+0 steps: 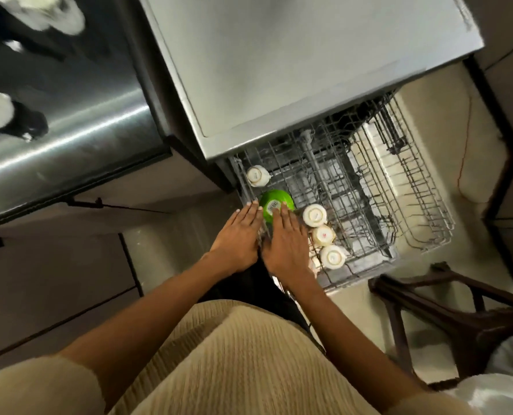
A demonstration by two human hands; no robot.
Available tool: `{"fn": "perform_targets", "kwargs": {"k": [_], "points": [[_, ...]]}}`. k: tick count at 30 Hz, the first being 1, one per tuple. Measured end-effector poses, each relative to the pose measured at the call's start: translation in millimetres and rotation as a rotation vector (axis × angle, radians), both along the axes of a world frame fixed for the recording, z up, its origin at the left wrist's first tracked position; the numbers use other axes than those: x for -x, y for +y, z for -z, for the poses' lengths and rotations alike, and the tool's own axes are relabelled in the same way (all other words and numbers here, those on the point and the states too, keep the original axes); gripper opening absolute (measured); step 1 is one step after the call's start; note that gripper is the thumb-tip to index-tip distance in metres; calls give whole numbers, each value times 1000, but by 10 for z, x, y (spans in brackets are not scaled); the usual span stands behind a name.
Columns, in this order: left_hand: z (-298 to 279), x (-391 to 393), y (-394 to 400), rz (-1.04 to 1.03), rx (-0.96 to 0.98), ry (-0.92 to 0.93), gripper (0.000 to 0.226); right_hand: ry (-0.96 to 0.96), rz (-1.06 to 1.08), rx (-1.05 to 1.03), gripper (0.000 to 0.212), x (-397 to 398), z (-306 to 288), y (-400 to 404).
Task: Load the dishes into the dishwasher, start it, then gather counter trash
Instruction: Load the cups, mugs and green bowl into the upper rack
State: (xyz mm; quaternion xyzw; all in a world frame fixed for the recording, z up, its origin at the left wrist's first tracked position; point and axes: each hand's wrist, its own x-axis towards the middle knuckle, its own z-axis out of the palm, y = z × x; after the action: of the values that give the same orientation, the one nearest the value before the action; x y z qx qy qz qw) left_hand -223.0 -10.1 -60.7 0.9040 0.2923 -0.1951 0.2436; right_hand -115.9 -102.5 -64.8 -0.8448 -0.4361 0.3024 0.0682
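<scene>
**Both hands at the pulled-out rack, fingers flat by the green bowl**

Far left: a steel tabletop (69,121) carries blurred white and dark shapes, too smeared to identify. Right of it, the dishwasher (294,64) appears from above as a grey steel top, with its wire rack (384,187) drawn out toward the person. One white cup (257,176) sits upside down at the rack's left rear corner. Near the front left corner lies an inverted green bowl (276,205), a label on its base. The left hand (237,238) lies with straight fingers on the rack's left edge, fingertips just beside the bowl; it grasps nothing. The right hand (285,241), also flat and released, rests with fingertips touching the bowl's near side. Right of the bowl, three more cups (324,235), all inverted, run in a line along the rack's front edge. Far right: a dark wooden chair (459,310) stands on the pale floor (429,280), near the rack's corner.
</scene>
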Motion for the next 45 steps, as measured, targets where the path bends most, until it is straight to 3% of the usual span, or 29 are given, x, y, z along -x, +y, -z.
{"fn": "perform_targets", "kwargs": {"k": [10, 16, 32, 45], "points": [[-672, 727, 121, -302, -196, -237, 78, -91, -255, -386, 65, 469, -557, 444], [-887, 1092, 342, -474, -279, -321, 78, -66, -412, -504, 66, 754, -840, 875], [-1156, 2320, 1819, -754, -347, -412, 80, -87, -637, -561, 70, 1910, -1137, 2630], [-1267, 2859, 3023, -915, -275, -533, 84, -133, -654, -477, 70, 2502, -1237, 3959]]}}
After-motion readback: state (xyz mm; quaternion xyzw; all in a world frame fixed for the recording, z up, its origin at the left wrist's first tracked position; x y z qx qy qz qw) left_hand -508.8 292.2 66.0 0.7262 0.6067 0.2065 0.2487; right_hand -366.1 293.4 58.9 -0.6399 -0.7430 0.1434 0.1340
